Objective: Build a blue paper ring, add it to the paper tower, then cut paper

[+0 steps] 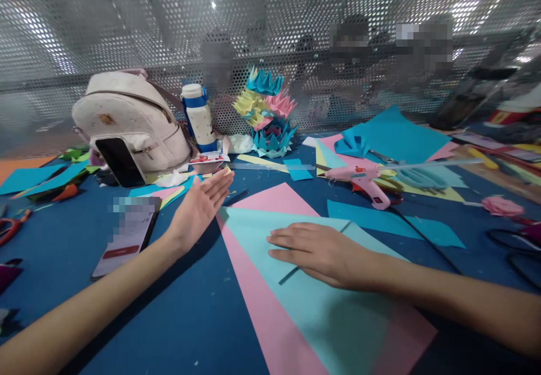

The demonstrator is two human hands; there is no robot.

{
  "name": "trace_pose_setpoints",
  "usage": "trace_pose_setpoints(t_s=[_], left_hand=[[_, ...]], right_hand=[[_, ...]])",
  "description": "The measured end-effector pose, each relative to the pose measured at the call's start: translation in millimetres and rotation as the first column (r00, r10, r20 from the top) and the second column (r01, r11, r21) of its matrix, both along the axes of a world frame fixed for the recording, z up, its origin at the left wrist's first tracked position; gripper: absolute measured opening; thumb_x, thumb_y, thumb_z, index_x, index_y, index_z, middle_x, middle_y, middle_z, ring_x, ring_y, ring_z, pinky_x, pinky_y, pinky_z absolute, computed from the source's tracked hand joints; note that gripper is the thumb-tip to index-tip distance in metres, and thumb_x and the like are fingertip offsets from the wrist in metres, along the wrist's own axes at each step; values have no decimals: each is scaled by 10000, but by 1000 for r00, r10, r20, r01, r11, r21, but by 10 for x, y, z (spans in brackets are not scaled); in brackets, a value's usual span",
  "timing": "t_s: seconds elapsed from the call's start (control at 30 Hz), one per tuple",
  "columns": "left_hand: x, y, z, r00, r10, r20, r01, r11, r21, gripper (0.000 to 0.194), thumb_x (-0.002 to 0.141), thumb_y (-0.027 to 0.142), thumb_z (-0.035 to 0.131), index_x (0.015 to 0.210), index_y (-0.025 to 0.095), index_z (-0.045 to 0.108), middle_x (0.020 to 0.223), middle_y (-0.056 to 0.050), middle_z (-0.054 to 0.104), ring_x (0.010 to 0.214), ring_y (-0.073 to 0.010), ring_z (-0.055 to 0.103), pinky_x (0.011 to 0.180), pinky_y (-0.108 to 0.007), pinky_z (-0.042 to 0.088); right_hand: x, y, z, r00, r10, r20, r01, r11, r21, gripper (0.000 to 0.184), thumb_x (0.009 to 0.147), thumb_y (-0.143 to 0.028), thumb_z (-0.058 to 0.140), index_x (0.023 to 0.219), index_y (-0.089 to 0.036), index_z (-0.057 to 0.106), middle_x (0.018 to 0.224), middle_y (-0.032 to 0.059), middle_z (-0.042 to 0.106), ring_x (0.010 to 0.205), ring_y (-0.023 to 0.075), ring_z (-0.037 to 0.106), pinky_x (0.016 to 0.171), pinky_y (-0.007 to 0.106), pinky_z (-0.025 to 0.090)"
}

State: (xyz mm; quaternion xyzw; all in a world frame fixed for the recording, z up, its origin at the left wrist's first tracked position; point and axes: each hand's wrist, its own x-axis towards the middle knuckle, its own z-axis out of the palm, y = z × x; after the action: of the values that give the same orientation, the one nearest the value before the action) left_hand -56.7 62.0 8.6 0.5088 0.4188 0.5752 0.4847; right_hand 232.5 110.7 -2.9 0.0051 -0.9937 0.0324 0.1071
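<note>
My right hand (323,254) lies flat, fingers stretched out, on a light blue sheet of paper (257,234). Under this hand a thin dark strip (288,276) shows at both ends; its middle is hidden. The light blue sheet rests at an angle over a pink sheet of paper (253,313), whose corners stick out around it. My left hand (203,206) is raised beside the far left corner of the sheets, palm turned inward and fingers extended, with nothing in it. Whether it touches the paper I cannot tell.
A pink glue gun (363,179) lies beyond the sheets, near blue paper (393,133). Folded paper flowers (270,110) are stacked at the back. To the left are a phone (127,240), a white backpack (131,116) with another phone (120,162) against it, and a bottle (198,119).
</note>
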Motion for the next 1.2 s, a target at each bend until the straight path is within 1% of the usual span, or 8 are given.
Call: trace_pose_setpoints(t_s=[0.1,0.2,0.27,0.37,0.5,0.57,0.67,1.2], left_hand=[[-25,46,15,942,94,323,-57,991,-122,600,1018,561,266,1408,178,511,1502,-105,486,1423,-223,404,1205,-388,289],[-64,72,-19,930,136,340,-85,983,-163,588,1018,547,283,1407,168,510,1492,-115,496,1409,-222,426,1196,-385,306],[-77,55,-34,969,119,216,-96,989,-116,535,1023,495,321,1405,174,515,1493,-110,496,1406,-231,430,1196,-408,307],[-24,-69,-23,956,85,-280,-63,994,88,452,1032,402,372,1395,188,535,1511,-95,474,1429,-238,393,1220,-439,249],[192,-351,-32,496,17,-868,319,926,200,508,1047,344,350,1542,237,303,1623,-53,262,1504,-213,218,1244,-456,158],[290,-447,-76,307,13,-952,417,897,147,593,1048,357,352,1582,219,133,1647,-60,169,1524,-204,123,1247,-455,148],[331,-467,-162,165,22,-986,407,909,89,651,1047,410,349,1586,208,43,1655,-76,121,1529,-214,63,1242,-476,162],[237,-382,-240,112,17,-994,283,958,48,723,1026,530,345,1575,168,45,1645,-134,145,1523,-235,116,1221,-467,244]], right_hand=[[-2,1,8,1000,-3,11,3,1000,-14,428,985,-146,380,1380,-154,544,1416,125,569,1338,208,506,1073,401,448],[1,4,7,1000,1,3,-1,1000,-19,428,985,-146,382,1381,-157,544,1407,128,576,1331,207,513,1067,403,453],[4,3,6,1000,-1,-2,1,1000,-13,426,985,-145,384,1379,-156,546,1407,127,577,1325,206,519,1065,402,455],[4,-4,1,1000,4,-23,-4,1000,17,412,987,-148,387,1361,-141,561,1401,125,582,1308,209,535,1060,399,463],[-15,-13,-35,998,13,-65,-7,997,81,399,991,-139,388,1342,-141,577,1380,120,602,1267,203,572,1051,397,476],[-26,-14,-58,997,8,-78,0,995,103,388,994,-135,388,1322,-148,593,1357,113,621,1249,200,587,1046,400,481],[-33,-15,-77,997,2,-82,8,993,116,385,1001,-124,373,1306,-148,606,1355,107,624,1241,198,592,1038,398,489],[25,29,-3,996,34,77,-28,997,-75,422,993,-141,380,1383,-120,541,1420,142,559,1337,209,513,1095,413,455]])
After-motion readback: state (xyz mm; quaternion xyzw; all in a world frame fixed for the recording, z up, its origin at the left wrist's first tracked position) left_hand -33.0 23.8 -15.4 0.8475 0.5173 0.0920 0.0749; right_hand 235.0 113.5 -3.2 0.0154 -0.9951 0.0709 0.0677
